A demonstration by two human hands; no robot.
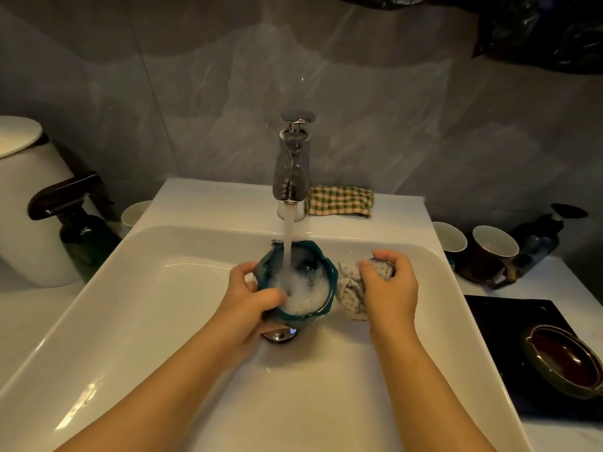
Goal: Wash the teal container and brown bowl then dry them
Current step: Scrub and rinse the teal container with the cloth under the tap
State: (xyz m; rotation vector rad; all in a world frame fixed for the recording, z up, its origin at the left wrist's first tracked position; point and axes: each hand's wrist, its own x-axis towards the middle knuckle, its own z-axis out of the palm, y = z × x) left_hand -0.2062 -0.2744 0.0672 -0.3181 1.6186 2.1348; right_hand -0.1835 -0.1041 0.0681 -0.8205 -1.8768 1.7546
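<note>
Teal container (pixel 321 272) w/ suds under tap, in left hand (pixel 248 295)

1. Container (pixel 321 275) in sink (pixel 163 321), under tap (pixel 292 172), above drain (pixel 280 336).
2. Cloth (pixel 350 288) just right of container.
3. Towel (pixel 341 200) on ledge, right of tap.
4. Bowl (pixel 564 358) on mat (pixel 496 324), right of sink.
5. Cups (pixel 494 247) behind mat.

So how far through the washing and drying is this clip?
Nothing looks finished. In hand: the left hand holds the teal container under the running faucet, foam inside, while the right hand grips a spotted cloth. Left: the brown bowl sits on the dark mat beside the sink, not in the water, and neither piece is dried.
</note>
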